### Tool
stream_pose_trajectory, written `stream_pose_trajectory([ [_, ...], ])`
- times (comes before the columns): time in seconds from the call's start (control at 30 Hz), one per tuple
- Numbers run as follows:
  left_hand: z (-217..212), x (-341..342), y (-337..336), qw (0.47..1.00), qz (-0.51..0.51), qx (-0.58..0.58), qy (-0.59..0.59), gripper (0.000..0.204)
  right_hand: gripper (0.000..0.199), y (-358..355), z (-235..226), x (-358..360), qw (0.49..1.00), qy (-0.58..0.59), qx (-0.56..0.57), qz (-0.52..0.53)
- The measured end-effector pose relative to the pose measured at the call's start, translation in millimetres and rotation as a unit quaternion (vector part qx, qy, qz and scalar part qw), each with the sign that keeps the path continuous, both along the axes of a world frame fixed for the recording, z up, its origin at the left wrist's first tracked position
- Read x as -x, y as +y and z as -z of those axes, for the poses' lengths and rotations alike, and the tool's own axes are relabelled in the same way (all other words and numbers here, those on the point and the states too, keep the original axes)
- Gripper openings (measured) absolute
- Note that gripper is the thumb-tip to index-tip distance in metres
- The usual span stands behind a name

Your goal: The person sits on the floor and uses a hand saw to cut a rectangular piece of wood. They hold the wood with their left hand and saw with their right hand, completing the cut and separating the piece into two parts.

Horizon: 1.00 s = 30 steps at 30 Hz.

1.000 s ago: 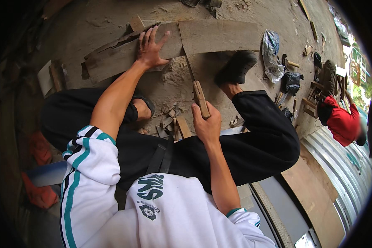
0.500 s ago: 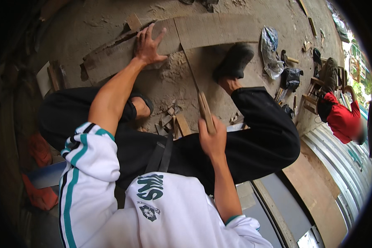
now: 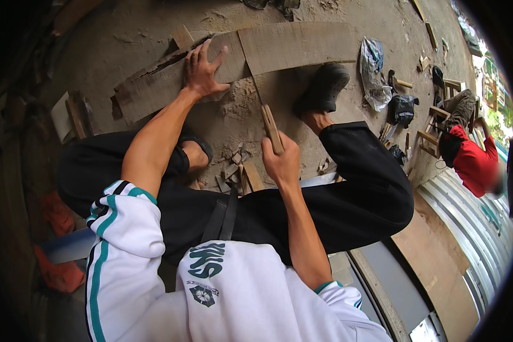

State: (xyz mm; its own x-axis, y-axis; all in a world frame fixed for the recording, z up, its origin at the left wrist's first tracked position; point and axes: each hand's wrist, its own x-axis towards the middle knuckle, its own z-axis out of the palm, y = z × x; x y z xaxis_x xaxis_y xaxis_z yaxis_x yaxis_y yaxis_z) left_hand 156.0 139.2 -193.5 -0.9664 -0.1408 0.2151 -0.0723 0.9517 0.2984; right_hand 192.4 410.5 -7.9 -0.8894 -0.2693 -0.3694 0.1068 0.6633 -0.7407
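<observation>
On plank (image 3: 290, 45), left hand (image 3: 202, 71) splayed (flat), right hand (image 3: 280, 162) seemingly gripping saw (image 3: 269, 126)

Open-air carpentry workshop: rough grey-brown wooden planks (image 3: 279, 48) on a sawdust-strewn dirt floor (image 3: 125, 40), scattered pale wood offcuts (image 3: 239, 171), corrugated metal sheeting (image 3: 473, 211) alongside.

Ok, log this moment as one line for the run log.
left hand: flat on curved wooden plank | right hand: gripping wooden saw handle | blade: at plank cut, sawdust below | right shoe: on plank
</observation>
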Motion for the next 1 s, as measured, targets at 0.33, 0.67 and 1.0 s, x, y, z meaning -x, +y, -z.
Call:
stream_pose_trajectory([
  [0.33, 3, -1, 3, 1.0, -0.017, -0.018, 0.012, 0.111, 0.016, 34, -90, -34, 1.0, -0.014, -0.012, -0.02],
  [0.67, 1, 0, 3, 1.0, 0.002, -0.004, 0.006, 0.11, 0.014, 32, -72, -20, 1.0, -0.026, -0.002, -0.005],
  [1.0, 3, -1, 2, 1.0, -0.009, 0.008, 0.003, 0.11, 0.016, 50, -92, -30, 0.999, -0.045, -0.006, 0.013],
])
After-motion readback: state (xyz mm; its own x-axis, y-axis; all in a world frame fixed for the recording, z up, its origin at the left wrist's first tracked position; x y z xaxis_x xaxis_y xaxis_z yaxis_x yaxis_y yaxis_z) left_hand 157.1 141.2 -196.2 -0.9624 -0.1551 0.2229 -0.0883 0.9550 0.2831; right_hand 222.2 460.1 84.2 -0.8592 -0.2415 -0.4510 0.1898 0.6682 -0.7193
